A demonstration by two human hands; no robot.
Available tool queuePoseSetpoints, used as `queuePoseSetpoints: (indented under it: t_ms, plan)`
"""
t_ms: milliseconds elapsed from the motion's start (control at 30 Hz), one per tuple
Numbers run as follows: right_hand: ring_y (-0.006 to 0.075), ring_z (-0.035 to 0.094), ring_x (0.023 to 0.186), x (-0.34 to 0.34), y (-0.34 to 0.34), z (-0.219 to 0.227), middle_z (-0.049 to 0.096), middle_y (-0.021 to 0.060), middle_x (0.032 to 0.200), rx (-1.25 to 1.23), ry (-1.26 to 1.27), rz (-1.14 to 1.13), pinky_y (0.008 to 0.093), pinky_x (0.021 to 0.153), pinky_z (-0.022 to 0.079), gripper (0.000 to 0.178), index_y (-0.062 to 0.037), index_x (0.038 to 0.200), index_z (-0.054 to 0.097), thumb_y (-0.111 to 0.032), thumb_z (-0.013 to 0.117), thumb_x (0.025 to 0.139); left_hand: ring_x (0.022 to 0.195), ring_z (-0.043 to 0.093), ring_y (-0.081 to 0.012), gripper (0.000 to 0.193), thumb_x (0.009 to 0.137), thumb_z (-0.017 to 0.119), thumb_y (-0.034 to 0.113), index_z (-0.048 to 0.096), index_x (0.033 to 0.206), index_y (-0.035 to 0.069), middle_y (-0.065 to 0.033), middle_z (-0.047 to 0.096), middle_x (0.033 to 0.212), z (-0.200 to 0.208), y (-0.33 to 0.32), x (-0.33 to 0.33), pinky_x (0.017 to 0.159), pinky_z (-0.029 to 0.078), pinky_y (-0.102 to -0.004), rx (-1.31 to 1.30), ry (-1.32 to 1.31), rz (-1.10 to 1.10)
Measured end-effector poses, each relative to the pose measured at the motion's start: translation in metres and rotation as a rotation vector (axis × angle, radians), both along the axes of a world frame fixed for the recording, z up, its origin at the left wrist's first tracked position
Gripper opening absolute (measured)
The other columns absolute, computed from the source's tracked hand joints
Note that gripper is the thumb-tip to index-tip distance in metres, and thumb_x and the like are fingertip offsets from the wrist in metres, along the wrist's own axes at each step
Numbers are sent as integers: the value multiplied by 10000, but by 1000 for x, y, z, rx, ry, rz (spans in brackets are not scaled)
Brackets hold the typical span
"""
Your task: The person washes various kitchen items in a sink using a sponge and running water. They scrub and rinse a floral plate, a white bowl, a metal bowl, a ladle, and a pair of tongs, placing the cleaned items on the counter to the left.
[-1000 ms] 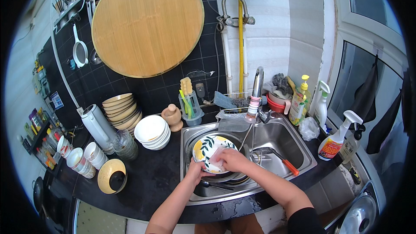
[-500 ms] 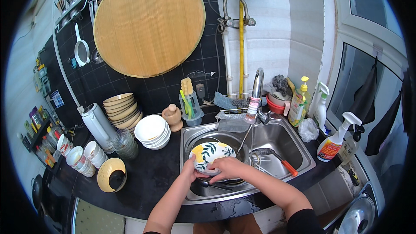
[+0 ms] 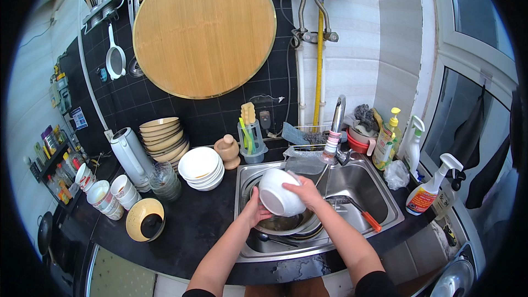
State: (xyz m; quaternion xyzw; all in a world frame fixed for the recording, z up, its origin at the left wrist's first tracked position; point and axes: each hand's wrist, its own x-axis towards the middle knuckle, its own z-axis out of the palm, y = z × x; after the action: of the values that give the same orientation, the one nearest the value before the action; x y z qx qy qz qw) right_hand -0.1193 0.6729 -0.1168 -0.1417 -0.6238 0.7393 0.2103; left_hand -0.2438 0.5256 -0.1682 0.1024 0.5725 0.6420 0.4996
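- holding the white bowl (image 3: 281, 195) tipped above the sink (image 3: 368, 193), its plain outside facing me
- my left hand (image 3: 253, 212) supports it at eight o'clock, fingers spread against the wall; my right hand (image 3: 308, 192) grips it at three — whether a cloth sits under those fingers, i cannot tell
- done, by my guess: the stacked white bowls (image 3: 201, 166) between nine and ten o'clock, perhaps the beige bowls (image 3: 165, 142) at ten
- left, as i judge it: this bowl, then the metal pan (image 3: 291, 231) beneath it and the orange-handled utensil (image 3: 372, 220) between three and four — all still in the sink
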Motion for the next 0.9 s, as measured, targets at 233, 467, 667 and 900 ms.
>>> queuePoseSetpoints:
  t_ms: [233, 467, 667, 900]
  plan:
    - [227, 581, 958, -10, 30, -46, 588, 123, 1071, -589, 241, -42, 357, 831, 474, 472, -7, 1169, 492, -350, 568, 854, 1081, 516, -215, 479, 885, 505, 353, 402, 1262, 75, -87, 525, 1191, -13, -11, 7, 949, 386, -377, 463, -255, 41]
    - [209, 570, 966, -22, 28, -78, 583, 87, 1085, -576, 57, -299, 344, 809, 476, 387, -22, 1141, 504, -315, 520, 887, 1109, 501, -213, 490, 802, 596, 20, 398, 1250, 44, -88, 506, 1214, 15, -20, 17, 978, 377, -347, 709, -126, 90]
    - [158, 560, 872, -23, 11, -66, 593, 61, 1001, -217, 174, -408, 276, 777, 439, 284, -55, 1103, 527, -252, 509, 899, 1037, 546, -192, 428, 772, 630, 2, 468, 1167, 38, -86, 564, 1123, 42, -22, 33, 907, 431, -329, 601, 51, 74]
    - [252, 439, 1176, 2, -32, -3, 540, 105, 1188, 786, 363, -202, 338, 992, 321, 253, -67, 1057, 613, -52, 517, 824, 906, 599, -157, 365, 750, 622, -49, 517, 1087, 44, -63, 608, 1014, 35, -9, 33, 804, 484, -296, 560, 157, 53]
